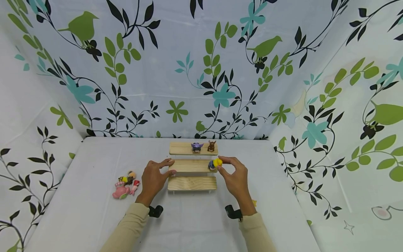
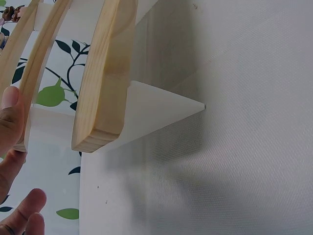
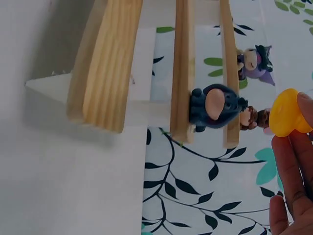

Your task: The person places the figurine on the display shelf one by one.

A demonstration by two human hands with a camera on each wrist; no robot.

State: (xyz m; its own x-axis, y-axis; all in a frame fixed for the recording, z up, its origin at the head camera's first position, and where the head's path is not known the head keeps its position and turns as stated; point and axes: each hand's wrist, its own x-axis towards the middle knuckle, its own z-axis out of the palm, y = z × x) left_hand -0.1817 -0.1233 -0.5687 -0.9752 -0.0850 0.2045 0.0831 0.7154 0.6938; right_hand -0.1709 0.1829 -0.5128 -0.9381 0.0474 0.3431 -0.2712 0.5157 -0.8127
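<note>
Right hand [image 1: 236, 177]: fingers pinch a yellow toy [image 3: 285, 113], raised near the blue figurine [image 3: 215, 107] on the middle shelf [image 1: 190, 166]. Left hand [image 1: 153, 177]: fingers grip its left end. Gentle lowering should spare the figurine.

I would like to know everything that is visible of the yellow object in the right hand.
The yellow object is bright, smooth and seemingly plastic, with a rounded, disc-like end facing the middle board. The right hand, partly hiding it, pinches it clear of that board, near its right end and the blue figure.
</note>
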